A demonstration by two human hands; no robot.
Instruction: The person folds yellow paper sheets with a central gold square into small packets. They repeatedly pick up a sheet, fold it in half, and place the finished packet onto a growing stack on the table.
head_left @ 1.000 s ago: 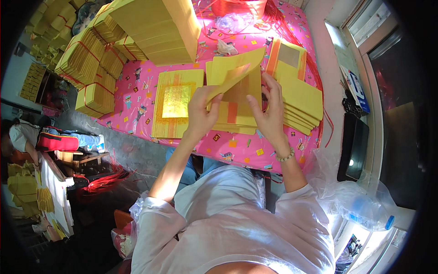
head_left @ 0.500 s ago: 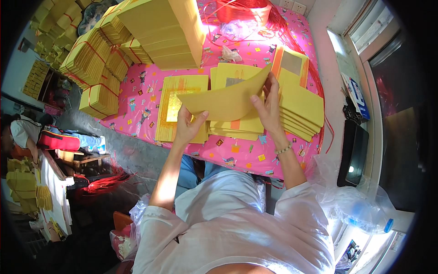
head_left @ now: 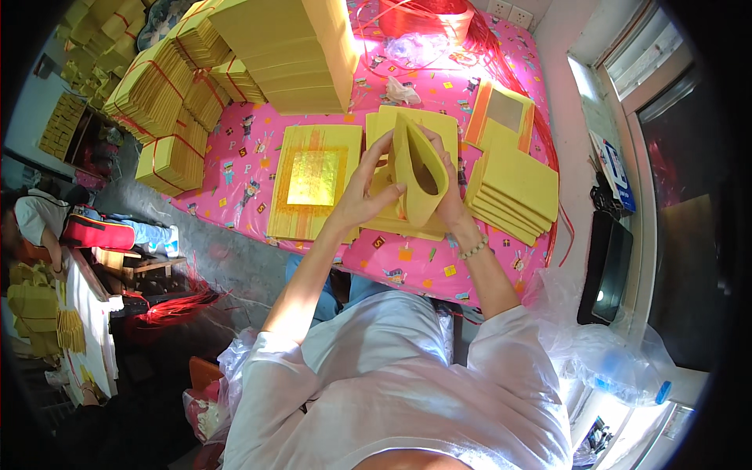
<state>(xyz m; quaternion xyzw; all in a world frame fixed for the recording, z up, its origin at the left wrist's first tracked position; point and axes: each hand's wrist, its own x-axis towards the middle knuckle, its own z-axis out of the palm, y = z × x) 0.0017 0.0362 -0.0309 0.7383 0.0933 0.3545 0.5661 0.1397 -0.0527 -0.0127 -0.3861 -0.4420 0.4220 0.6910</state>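
Note:
A yellow paper sheet (head_left: 403, 168) is bent into a loop, its two ends brought near each other, above the table. My left hand (head_left: 362, 200) grips its left side, thumb toward me. On the loop's right side my right hand (head_left: 453, 200) holds it, with most of the fingers hidden behind the paper. Underneath lies a stack of yellow paper (head_left: 446, 129), partly covered by my hands and the sheet. Left of it is a paper stack with a gold foil square (head_left: 315, 178) on top. To the right sits a fanned pile of folded yellow paper (head_left: 517, 180).
Tall yellow paper stacks (head_left: 274, 55) and bundles tied with red straps (head_left: 168, 164) stand at the far left of the pink patterned tablecloth (head_left: 243, 157). Behind are a red basket (head_left: 431, 19) and red strips (head_left: 493, 59). A person (head_left: 43, 227) sits at another table on the left.
The sheet was spread wide and gently curved; now it is bent into an upright loop. My left hand has moved right and up, closer to my right hand, uncovering the gold foil.

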